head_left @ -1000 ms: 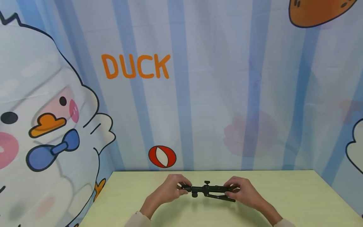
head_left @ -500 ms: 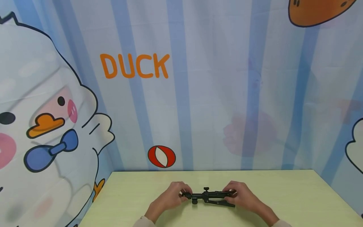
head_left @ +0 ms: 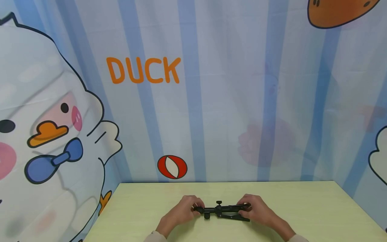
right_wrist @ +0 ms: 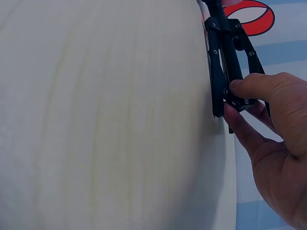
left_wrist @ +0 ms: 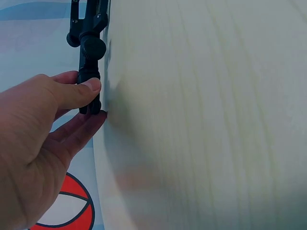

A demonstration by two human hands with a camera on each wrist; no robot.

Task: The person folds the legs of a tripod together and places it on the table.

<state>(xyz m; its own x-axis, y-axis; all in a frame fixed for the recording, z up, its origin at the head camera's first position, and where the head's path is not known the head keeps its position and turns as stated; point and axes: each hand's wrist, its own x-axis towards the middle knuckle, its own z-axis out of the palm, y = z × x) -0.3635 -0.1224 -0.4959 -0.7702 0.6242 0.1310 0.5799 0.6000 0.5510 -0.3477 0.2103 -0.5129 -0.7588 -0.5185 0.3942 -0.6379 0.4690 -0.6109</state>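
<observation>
A small black tripod lies sideways between my two hands, low over the pale table. My left hand pinches its narrow head end between thumb and fingers. In the left wrist view the thumb presses on the tripod's head, just beyond a round knob. My right hand grips the leg end. In the right wrist view the thumb lies on the tripod's centre tube, and one leg stands slightly apart from it. Whether the tripod touches the table is hard to tell.
The light yellow-green table reaches back to a curtain with blue stripes. On the curtain are a printed duck, the orange word DUCK and a red-and-white ball.
Both hands have come down towards the table and nearer to me with the tripod. Over the last half second they have barely moved, and the tripod's lower leg stays slightly spread.
</observation>
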